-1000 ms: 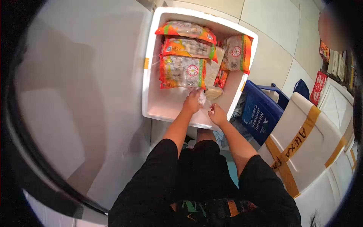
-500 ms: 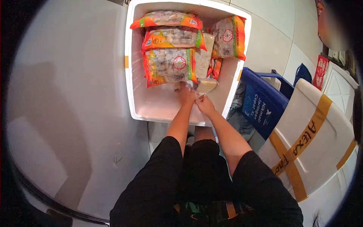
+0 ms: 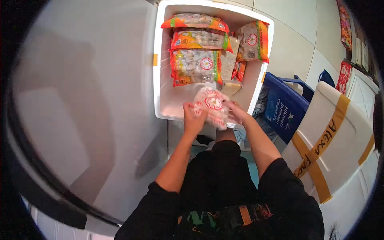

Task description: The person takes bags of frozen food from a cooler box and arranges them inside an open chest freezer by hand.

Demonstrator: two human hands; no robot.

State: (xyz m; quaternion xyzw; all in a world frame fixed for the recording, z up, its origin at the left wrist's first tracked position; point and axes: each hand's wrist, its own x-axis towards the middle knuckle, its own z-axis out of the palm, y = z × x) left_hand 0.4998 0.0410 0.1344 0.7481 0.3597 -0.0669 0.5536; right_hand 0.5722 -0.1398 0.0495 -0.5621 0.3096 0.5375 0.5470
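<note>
A plastic food packet (image 3: pixel 214 105) with red print and pale contents is held over the near edge of the white foam box (image 3: pixel 157 76). My left hand (image 3: pixel 194 119) grips its lower left side, the thumb lying on top. On its right side, my right hand (image 3: pixel 237 112) has its fingers closed around the edge. Behind the packet, inside the box, several orange-and-green bags of frozen food (image 3: pixel 196 66) are stacked. Another such bag (image 3: pixel 253 41) leans in the far right corner. A small pale block-shaped pack (image 3: pixel 231 87) lies just beyond my right hand.
A grey smooth panel (image 3: pixel 80 100) fills the left side. To the right stand a blue bin (image 3: pixel 285 105) with white lettering and a white foam lid (image 3: pixel 326 136) crossed with brown tape. Pale floor tiles (image 3: pixel 284 20) show beyond the box.
My hands have come up from the box floor with the printed packet and moved apart to its two sides. The view has shifted, so the box appears farther right.
</note>
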